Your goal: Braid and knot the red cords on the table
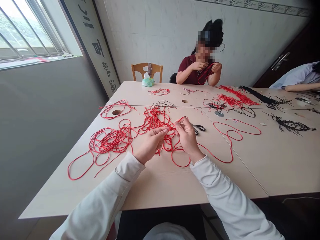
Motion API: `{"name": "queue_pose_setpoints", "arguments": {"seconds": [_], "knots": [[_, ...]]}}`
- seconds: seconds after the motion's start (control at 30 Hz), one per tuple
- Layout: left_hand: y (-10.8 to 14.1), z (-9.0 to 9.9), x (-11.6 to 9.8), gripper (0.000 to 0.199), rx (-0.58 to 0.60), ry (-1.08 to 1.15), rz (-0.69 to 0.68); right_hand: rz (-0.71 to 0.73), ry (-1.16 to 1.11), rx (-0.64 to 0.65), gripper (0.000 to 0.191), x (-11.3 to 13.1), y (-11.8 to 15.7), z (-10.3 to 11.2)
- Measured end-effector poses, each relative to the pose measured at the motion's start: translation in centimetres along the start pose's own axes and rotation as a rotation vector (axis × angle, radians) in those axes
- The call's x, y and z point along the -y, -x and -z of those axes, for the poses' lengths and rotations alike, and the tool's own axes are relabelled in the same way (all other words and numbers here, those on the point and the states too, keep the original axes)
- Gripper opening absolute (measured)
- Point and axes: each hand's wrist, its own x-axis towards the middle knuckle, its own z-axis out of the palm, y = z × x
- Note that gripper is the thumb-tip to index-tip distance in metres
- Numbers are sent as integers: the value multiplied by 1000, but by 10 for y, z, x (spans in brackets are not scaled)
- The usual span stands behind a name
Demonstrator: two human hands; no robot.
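The twisted red cord (pixel 155 121) lies mid-frame on the bench (pixel 160 186), just beyond the hands, which are close together but apart. The right hand (pixel 187 136) pinches a strand at its fingertips; the left hand (pixel 150 145) reaches to the twist, its grip unclear. Such close fingertip work suits thin cord. Scissors (pixel 199 128) lie just right; a loose coil (pixel 110 141) lies left.

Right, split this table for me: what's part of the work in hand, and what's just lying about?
In use: left hand, right hand, the braided red cord by them, the red cord coils.
Lying about: black-handled scissors, black cord bundles, green plastic bag.
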Motion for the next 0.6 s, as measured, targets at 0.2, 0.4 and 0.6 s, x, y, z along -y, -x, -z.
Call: {"name": "queue_pose_setpoints", "arguments": {"seconds": [0.2,0.4,0.6], "knots": [[-4,5,8,33,-52,-141,-71,39,64,48,22,-1,2,-2],[-1,-4,0,33,-112,-29,-26,21,117,92,28,2,10,-10],[3,-10,-2,33,-164,139,-8,54,84,37,26,-3,13,-15]]}}
